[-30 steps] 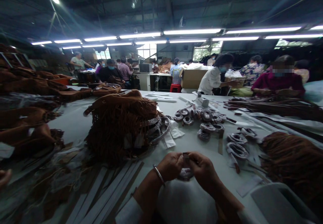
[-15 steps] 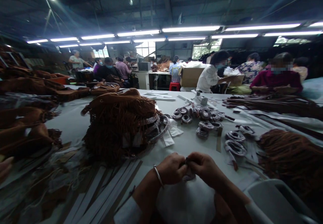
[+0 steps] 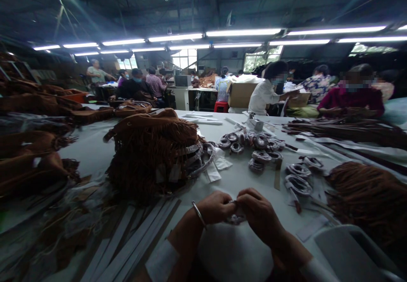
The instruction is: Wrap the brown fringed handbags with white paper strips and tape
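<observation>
My left hand [image 3: 216, 208], a bangle on its wrist, is closed with its fingers pinching a small plastic-wrapped coiled strap [image 3: 235, 219]. From the other side my right hand [image 3: 259, 214] grips the same coil, its fingertips close to those of the left. The hands partly cover the coil. Beyond them on the table lie several like coils [image 3: 260, 141], with more coils [image 3: 298, 184] to the right. A tall stack of brown fringed suede bags [image 3: 152, 146] stands ahead on the left, with white tags and wrapped loops along its right side.
White and brown strips [image 3: 140, 239] lie at front left beside clear plastic bags [image 3: 63, 214]. Brown fringe [image 3: 365, 193] and a pale grey plastic object [image 3: 349, 248] are on the right. Long dark straps [image 3: 343, 129] lie farther back. Several people sit or stand beyond the table.
My fingers have shifted on the coil, and more of it shows beneath them. My right hand has turned slightly. The camera view has shifted a little.
</observation>
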`<state>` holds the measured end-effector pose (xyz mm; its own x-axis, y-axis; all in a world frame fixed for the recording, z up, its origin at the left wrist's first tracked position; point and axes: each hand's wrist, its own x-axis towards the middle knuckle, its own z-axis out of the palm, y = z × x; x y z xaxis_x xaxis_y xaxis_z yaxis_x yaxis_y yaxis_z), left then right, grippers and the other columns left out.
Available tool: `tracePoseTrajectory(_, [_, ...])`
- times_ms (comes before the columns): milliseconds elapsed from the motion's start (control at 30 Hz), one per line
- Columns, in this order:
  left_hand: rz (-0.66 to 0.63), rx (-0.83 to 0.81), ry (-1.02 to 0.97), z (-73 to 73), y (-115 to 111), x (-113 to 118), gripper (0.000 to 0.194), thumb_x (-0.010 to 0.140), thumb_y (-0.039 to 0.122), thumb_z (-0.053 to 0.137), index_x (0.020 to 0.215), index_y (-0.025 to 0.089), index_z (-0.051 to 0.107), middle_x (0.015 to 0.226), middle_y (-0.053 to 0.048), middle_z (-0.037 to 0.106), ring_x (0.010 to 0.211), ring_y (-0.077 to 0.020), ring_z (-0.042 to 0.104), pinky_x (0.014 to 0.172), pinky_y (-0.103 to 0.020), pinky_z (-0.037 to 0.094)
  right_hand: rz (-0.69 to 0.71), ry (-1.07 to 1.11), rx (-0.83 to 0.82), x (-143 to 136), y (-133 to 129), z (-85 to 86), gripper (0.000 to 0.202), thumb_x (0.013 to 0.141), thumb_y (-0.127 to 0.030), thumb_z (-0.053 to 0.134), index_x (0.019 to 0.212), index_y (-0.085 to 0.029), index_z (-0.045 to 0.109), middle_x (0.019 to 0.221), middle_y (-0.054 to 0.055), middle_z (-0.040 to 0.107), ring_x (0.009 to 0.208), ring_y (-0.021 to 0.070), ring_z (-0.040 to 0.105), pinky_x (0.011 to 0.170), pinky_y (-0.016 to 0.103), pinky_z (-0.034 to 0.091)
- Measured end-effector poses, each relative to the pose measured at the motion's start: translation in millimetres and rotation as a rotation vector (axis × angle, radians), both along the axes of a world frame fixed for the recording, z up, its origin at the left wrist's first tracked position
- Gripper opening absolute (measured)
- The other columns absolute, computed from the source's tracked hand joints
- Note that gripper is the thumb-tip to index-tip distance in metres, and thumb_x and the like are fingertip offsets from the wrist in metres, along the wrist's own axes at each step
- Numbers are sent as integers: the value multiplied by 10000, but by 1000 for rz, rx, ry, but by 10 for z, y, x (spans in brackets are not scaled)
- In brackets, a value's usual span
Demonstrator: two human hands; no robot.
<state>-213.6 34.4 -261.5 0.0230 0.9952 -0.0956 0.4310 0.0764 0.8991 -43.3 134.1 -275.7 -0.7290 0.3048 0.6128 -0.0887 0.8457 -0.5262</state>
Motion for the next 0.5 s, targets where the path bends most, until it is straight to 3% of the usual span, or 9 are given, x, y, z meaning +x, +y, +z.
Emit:
tracePoseTrajectory(100, [26,-19,-47,-19,11,3,325,810,414,534,598,172,482,565,51,360,543,-94,332,503,-244,237,81,-10,160,37,61,12,218,1001,-131,478,1032,-225,672,959,56,682,884,174,605,787,309,472])
tracePoseTrajectory(200, [28,-54,-139,-52,23,-12,369,791,483,568,616,160,533,572,44,387,550,-96,331,510,-243,252,70,-75,314,114,61,54,248,1003,-153,500,1176,-237,658,1086,63,705,1021,198,601,869,338,456])
tracePoseTrajectory(333, [29,-64,-310,-79,32,-28,360,720,498,634,663,146,588,601,29,444,578,-105,364,533,-244,284,-38,-83,472,219,-1,97,239,988,-174,553,1183,-240,674,1160,44,724,1167,234,562,953,378,400])
tracePoseTrajectory(500, [31,-72,-344,-79,32,10,377,719,514,650,664,152,561,604,39,438,563,-90,347,537,-247,272,-148,-86,543,248,-87,44,313,972,-117,525,1186,-272,692,1197,25,734,1270,266,530,1015,433,383])
